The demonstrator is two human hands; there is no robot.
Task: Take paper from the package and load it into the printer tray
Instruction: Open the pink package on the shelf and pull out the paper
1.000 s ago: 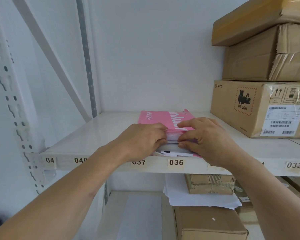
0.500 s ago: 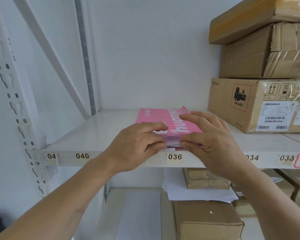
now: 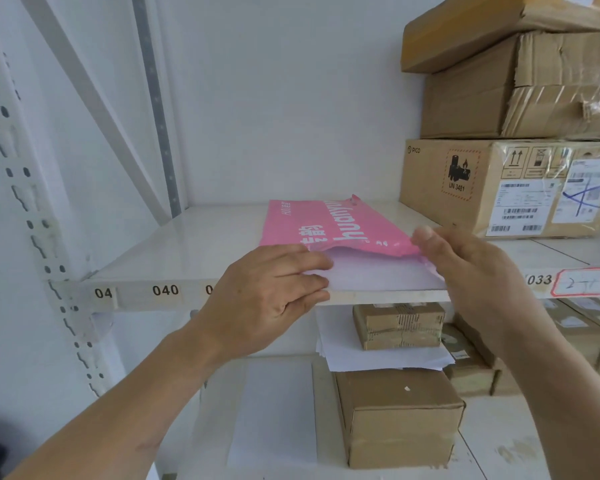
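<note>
on the white shelf, the left hand is pinching white paper at the pink package mouth; the right hand is gripping the wrapper's lip. cardboard boxes are crowding just right.

You face a white metal shelf whose front lip carries number labels 040 and 033. On it lies a pink paper package, its open end at the front edge, just beside a stack of cardboard boxes at right. On the lower shelf rest more cardboard boxes and loose white sheets.
</note>
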